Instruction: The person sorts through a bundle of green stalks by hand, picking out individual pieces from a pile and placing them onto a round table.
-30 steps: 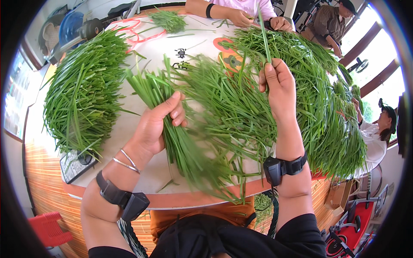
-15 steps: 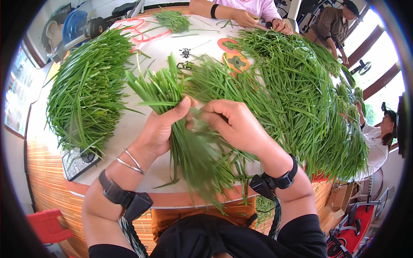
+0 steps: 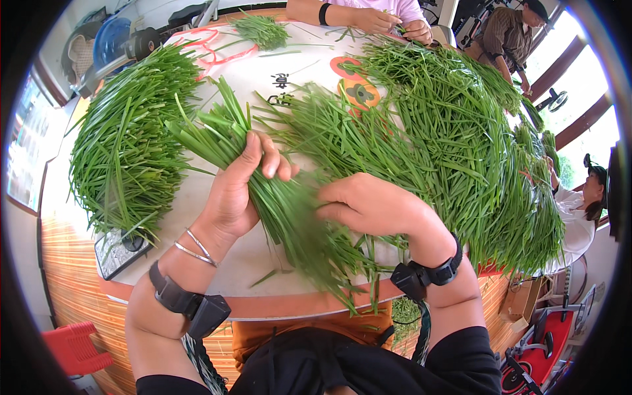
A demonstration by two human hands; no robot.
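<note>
My left hand (image 3: 238, 181) is closed round a bunch of garlic chives (image 3: 225, 130), thumb on top. The pale cut ends point up and left, and the long leaves fan down to the right, blurred by motion. Just right of the bunch, my right hand (image 3: 372, 203) has its fingers curled together at the blurred leaves. Its fingertips are partly hidden, so I cannot make out what is between them. Beyond both hands, loose chives (image 3: 342, 135) lie across the table, running into a large heap (image 3: 454, 145) on the right.
A neat stack of chives (image 3: 131, 148) lines the table's left side, beside a phone-like flat object (image 3: 118, 253). A small chive pile (image 3: 261, 33) lies at the far edge near pink ties (image 3: 227, 58). Across the table a person's hands (image 3: 388, 25) work; others are at right.
My left hand has tilted the bunch further left. My right hand has moved down and away from the left fingers. Across the table, the other person's hands have shifted left.
</note>
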